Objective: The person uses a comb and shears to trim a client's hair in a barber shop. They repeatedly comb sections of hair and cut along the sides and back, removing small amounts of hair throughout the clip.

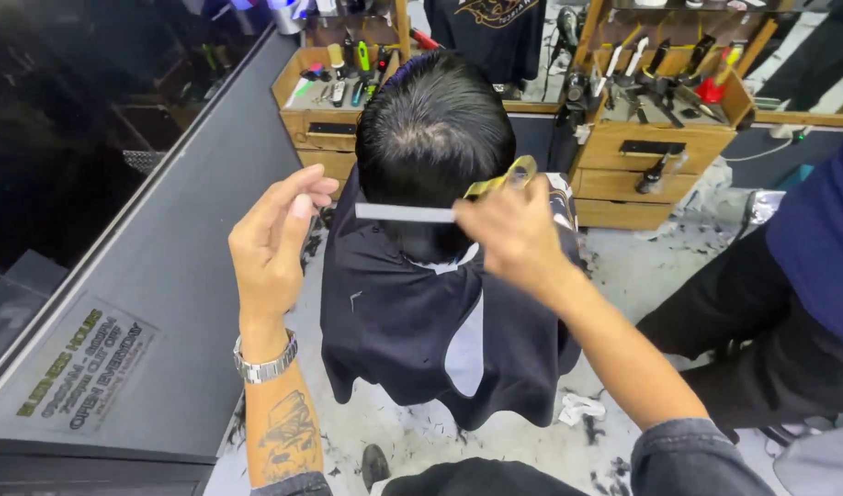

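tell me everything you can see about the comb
The comb is a long, narrow, pale grey bar, plastic by the look of it; its teeth are too blurred to make out. It lies level, crosswise against the back of the seated person's dark hair, just above the black cape. The right hand grips its right end together with yellow-handled scissors, hiding that end. Its left end juts free, apart from the open left hand raised beside it.
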